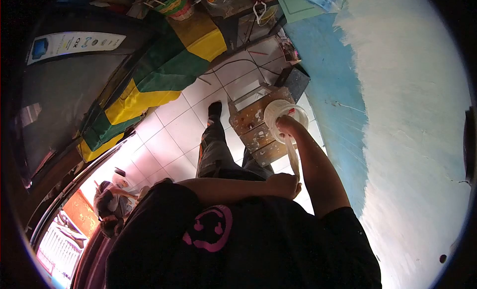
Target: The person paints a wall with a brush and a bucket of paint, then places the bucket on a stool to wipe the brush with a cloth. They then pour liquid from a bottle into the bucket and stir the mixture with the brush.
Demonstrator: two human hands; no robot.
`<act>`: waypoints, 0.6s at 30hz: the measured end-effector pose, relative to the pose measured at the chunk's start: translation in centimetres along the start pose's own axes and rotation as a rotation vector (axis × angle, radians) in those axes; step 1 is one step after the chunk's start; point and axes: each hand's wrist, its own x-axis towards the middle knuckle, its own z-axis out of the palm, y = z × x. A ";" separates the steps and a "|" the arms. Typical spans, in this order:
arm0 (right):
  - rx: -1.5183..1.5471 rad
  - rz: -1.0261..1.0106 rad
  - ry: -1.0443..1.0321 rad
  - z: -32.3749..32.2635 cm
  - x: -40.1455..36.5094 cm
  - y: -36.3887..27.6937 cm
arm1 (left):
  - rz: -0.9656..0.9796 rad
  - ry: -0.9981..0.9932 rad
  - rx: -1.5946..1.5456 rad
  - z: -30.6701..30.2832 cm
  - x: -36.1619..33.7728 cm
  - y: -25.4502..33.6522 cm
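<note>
A pale, limp strip [292, 157], perhaps plastic or cloth, hangs stretched between my two hands. My left hand [284, 185] is closed in a fist around its lower end, close to my body. At the mouth of a whitish plastic bucket [272, 111], my right hand [288, 125] is closed on the upper end; its fingertips are partly hidden. Something small and red shows inside the bucket near that hand. The bucket stands on a wooden stool [258, 135] spattered with white paint.
On the right rises a wall [412, 115], part blue, part freshly whitish. Green and yellow cloth [164, 73] drapes furniture on the left. A grey frame [251, 96] and dark box [296, 83] adjoin the stool. Another person [110, 202] is at lower left on the tiled floor [181, 130].
</note>
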 end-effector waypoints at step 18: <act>0.095 -0.038 0.012 2.3 1.0 1.5 | 0.018 0.005 0.018 0.5 -0.2 -0.2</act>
